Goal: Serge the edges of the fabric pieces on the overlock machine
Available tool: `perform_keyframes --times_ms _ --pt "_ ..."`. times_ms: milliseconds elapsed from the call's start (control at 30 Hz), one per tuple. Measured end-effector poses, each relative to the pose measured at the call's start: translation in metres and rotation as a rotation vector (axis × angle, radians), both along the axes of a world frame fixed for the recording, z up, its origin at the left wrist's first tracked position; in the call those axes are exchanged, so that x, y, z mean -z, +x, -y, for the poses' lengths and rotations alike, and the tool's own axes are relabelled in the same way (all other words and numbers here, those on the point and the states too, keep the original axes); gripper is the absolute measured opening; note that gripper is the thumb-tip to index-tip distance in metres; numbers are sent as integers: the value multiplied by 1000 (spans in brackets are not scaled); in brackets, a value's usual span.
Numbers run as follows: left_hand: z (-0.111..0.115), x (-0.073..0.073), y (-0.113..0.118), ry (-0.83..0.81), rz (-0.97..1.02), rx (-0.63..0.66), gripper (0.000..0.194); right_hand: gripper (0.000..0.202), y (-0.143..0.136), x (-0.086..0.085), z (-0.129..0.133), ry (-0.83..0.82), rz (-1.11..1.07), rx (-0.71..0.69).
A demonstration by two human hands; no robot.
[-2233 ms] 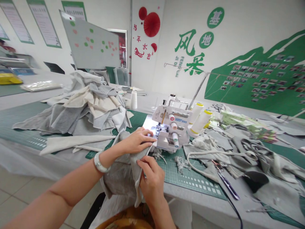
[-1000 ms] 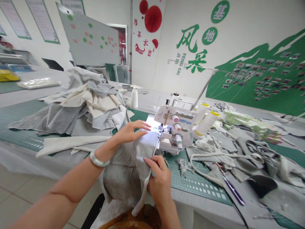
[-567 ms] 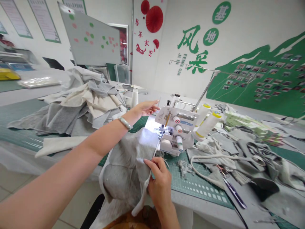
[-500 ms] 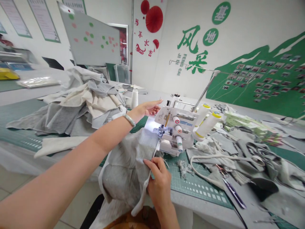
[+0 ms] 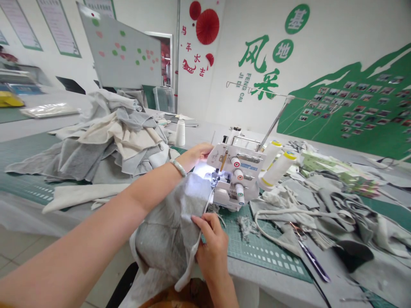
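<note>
A white overlock sewing machine [image 5: 234, 171] stands on the table with its lamp lit. Grey fabric [image 5: 167, 231] with a pale edge lies at its presser foot and hangs over the table's front edge. My right hand [image 5: 213, 244] pinches the fabric's edge between thumb and fingers, just in front of the machine. My left hand [image 5: 199, 154], with a bangle [image 5: 178, 167] at the wrist, reaches to the machine's left rear side. Its fingertips are hidden behind the machine body, so I cannot tell what they touch.
Piled cloth pieces [image 5: 112, 141] lie to the left, more scraps [image 5: 353, 214] to the right. Scissors [image 5: 298, 231] and a purple-handled tool [image 5: 314, 261] lie at front right. Thread cones [image 5: 278, 171] stand behind the machine; another cone [image 5: 180, 132] is farther left. Green cutting mats [image 5: 263, 252] cover the table.
My left hand has lowered from above the machine's left side to behind it, and its fingers have gone out of sight. My right hand keeps its pinch on the fabric.
</note>
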State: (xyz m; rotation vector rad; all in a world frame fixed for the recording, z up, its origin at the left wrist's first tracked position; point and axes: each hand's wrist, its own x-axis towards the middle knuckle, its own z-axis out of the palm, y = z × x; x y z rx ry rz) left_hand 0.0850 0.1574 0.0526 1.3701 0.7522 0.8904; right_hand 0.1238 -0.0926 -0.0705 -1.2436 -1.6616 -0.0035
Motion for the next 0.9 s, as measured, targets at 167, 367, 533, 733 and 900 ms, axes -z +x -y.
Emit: perform_keyframes --times_ms 167,367,533,733,900 --pt "38 4 -32 75 10 -328 14 44 -2 -2 0 49 17 12" --pt "128 49 -68 723 -270 -179 11 45 -3 2 0 115 35 10" --pt "142 59 -73 978 -480 43 22 43 -2 2 5 101 7 -12" --pt "142 52 -82 981 -565 112 26 38 -3 0 11 88 -86 -21" --pt "141 58 -82 982 -568 102 25 13 -8 -1 2 -122 -486 141"
